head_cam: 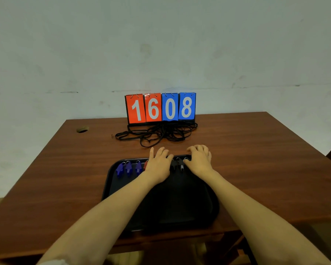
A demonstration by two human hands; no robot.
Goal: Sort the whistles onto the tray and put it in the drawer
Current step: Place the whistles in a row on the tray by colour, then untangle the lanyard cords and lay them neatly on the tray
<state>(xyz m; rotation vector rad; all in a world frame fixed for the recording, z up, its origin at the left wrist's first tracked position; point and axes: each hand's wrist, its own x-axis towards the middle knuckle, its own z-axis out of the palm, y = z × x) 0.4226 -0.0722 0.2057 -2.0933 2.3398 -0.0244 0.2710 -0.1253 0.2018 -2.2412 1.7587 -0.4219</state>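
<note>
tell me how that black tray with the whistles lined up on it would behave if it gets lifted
The flat black plastic tray looks rigid, so it would probably lift without flexing. The small blue whistles lie loose along its far edge, so they would likely slide if it tilts. It overhangs the brown wooden table at the near edge, which should ease getting a grip underneath.

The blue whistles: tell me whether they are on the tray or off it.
On it. Three blue whistles lie in a row along the far left part of the black tray, beside the left hand.

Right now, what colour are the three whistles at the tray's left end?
Blue: the three small plastic whistles on the black tray, clearest in the head view.
</note>
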